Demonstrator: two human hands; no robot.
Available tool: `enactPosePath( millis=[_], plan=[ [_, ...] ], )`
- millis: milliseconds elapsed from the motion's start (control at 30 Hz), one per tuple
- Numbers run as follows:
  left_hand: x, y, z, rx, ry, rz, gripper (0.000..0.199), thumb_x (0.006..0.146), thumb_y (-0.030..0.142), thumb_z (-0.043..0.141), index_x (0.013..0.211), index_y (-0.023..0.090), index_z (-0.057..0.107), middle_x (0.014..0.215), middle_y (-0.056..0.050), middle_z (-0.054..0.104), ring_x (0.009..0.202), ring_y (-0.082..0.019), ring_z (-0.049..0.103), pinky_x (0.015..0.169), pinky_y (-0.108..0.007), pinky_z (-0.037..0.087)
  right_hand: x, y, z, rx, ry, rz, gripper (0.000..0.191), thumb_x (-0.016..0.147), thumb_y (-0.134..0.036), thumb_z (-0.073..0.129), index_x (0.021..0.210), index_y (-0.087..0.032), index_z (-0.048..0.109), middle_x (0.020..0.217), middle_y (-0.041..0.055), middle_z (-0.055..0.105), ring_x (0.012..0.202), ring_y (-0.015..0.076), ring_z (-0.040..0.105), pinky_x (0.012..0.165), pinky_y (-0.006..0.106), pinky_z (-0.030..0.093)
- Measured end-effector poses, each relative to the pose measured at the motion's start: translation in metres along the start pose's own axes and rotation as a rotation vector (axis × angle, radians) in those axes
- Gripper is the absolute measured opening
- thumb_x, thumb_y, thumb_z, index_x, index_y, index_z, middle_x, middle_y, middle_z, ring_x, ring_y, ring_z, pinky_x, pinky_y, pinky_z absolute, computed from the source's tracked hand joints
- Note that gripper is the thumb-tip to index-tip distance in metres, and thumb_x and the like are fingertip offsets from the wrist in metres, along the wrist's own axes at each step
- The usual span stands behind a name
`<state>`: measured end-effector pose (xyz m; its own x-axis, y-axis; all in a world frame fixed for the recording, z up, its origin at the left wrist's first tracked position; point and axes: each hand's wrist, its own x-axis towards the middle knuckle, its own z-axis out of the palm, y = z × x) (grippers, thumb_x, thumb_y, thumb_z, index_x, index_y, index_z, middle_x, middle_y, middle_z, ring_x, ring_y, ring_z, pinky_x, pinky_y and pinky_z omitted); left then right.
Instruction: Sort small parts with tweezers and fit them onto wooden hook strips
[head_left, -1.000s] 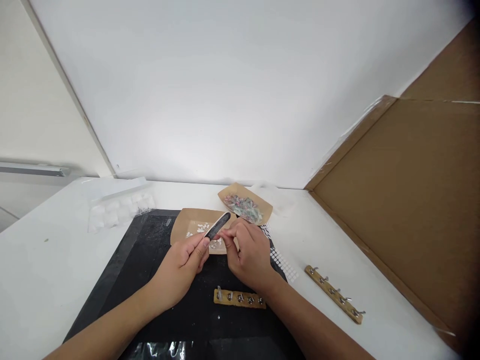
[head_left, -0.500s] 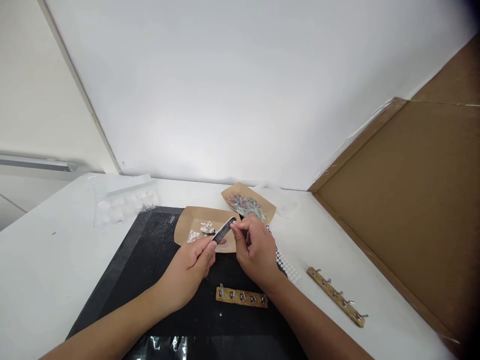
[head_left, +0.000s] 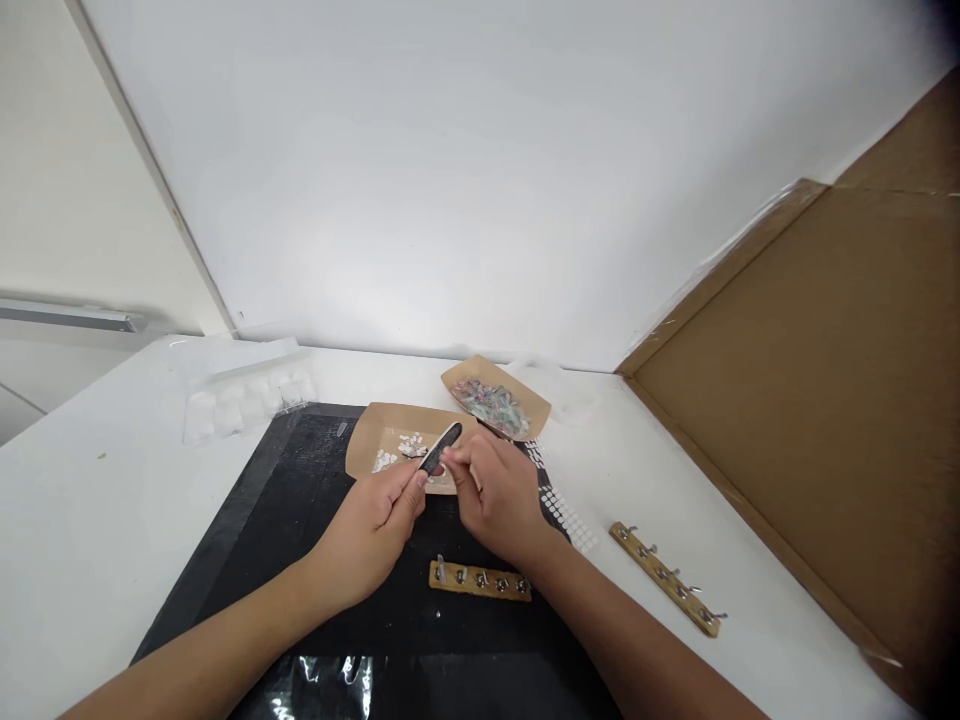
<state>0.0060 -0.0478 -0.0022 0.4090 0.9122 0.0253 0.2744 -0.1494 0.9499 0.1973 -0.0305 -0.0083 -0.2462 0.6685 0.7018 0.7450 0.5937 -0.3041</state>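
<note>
My left hand (head_left: 375, 525) is closed around the lower end of a black nail file (head_left: 445, 446) with a pale edge, which tilts up to the right. Thumb and fingertips pinched, my right hand (head_left: 496, 490) is right beside the file; anything between those fingertips is too small to make out. Under the file lies a brown paper tray (head_left: 365, 440) with white bits (head_left: 386, 460) inside. Nearer me, on a black mat (head_left: 300, 560), rests a wooden strip (head_left: 480, 588) with several small metal holders, some bearing clear nail-like tips.
A second wooden strip (head_left: 660, 575) with holders lies to the right. Behind stands another paper tray (head_left: 525, 400) with small colourful packets. Sheets of white adhesive dots (head_left: 570, 515) are partly under my right arm. A clear compartment box (head_left: 247, 400) sits back left.
My right fingertips have slid from the file's upper end down toward its middle, and the file has moved slightly left. The whole view has shifted a little.
</note>
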Motion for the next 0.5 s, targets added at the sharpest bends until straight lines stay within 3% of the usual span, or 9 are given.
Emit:
enactPosePath(
  millis=[167,300,500],
  plan=[
    [0.0017,0.0007,-0.0028,0.088,0.007,0.038,0.041,0.105,0.048,0.035,0.075,0.022,0.041,0.062,0.005,0.037,0.053,-0.011,0.034,0.049,-0.023,0.029,0.0001,-0.0019,0.0013,-0.079,0.044,0.034,0.022,0.102,-0.024,0.051,0.080,-0.023,0.049,0.076,0.0018,0.060,0.068,0.0168,0.054,0.065,0.030,0.037],
    [0.0023,0.0020,-0.0046,0.139,0.007,0.047,0.041,0.106,0.047,0.034,0.074,0.021,0.040,0.062,0.006,0.038,0.054,-0.012,0.036,0.052,-0.024,0.030,0.0011,-0.0007,0.0019,-0.080,-0.025,-0.025,0.023,0.102,-0.024,0.051,0.080,-0.023,0.049,0.077,0.0020,0.061,0.067,0.0170,0.053,0.066,0.031,0.036],
    [0.0042,0.0009,-0.0050,0.156,0.013,0.049,0.042,0.107,0.047,0.032,0.075,0.021,0.041,0.063,0.006,0.039,0.055,-0.012,0.037,0.055,-0.024,0.031,0.0019,0.0036,0.0038,-0.137,-0.010,0.003,0.025,0.103,-0.026,0.049,0.079,-0.023,0.047,0.073,0.0012,0.057,0.067,0.0179,0.050,0.066,0.032,0.033]
  ],
)
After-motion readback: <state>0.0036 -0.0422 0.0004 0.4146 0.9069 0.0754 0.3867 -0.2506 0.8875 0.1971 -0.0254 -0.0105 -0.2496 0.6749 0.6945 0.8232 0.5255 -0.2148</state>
